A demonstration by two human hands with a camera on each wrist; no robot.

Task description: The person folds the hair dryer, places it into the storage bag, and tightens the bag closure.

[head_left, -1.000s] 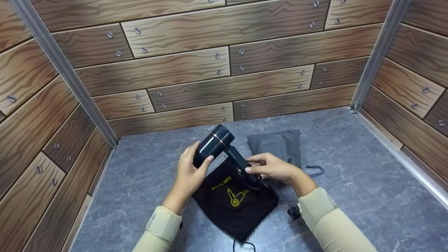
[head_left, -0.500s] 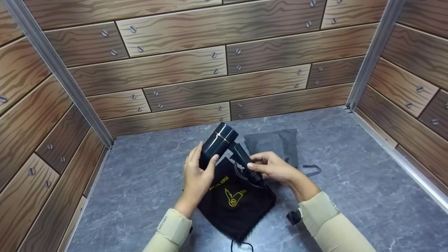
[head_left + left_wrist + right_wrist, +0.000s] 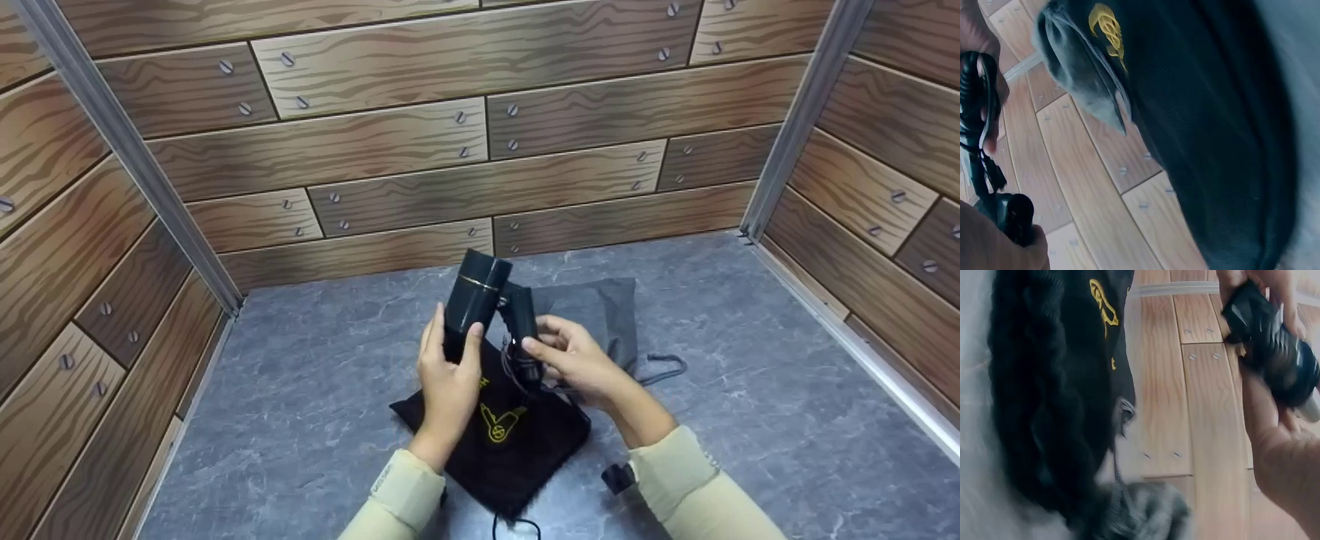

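Note:
A dark, glossy hair dryer (image 3: 474, 296) with a thin gold ring round its barrel is held up above the surface in the head view. My left hand (image 3: 452, 382) grips the barrel, thumb on the near side. My right hand (image 3: 576, 363) holds the folding handle, where the power cord (image 3: 985, 107) is bundled. Below lies a black drawstring bag (image 3: 506, 472) with a yellow hair dryer picture and partly hidden lettering. In the right wrist view, my right hand (image 3: 1275, 427) is around the handle end, which is blurred.
A grey drawstring pouch (image 3: 616, 319) lies flat behind my right hand, its cord loop (image 3: 667, 367) to the right. Wood-patterned walls (image 3: 405, 172) enclose the grey marbled surface (image 3: 300, 397) at the back and sides.
The hair dryer's barrel has turned more upright, and its handle now points more steeply downward, closer to the barrel. My left hand has shifted right, nearer my right hand.

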